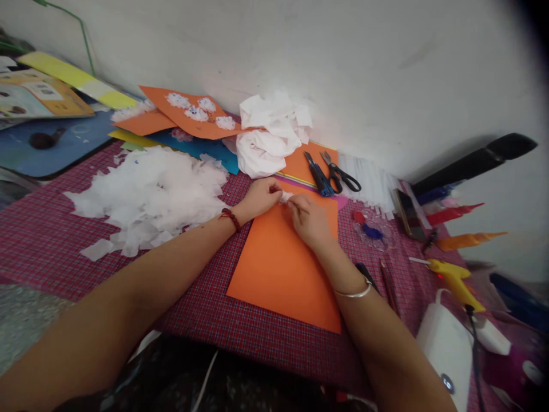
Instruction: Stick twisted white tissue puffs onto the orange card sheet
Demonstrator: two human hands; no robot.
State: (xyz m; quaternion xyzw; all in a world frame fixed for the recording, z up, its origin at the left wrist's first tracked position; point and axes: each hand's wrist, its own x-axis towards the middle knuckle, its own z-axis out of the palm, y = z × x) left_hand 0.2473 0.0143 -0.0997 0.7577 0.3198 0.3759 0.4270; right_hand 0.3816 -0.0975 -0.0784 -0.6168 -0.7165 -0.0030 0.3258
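white scrap (pixel 285 197) between the two hands (pixel 261 199) (pixel 309 220)

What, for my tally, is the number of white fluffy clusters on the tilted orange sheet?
4 on the orange sheet: the leftmost cluster, the middle cluster, the upper cluster beside it and the rightmost cluster. More may be hidden underneath.
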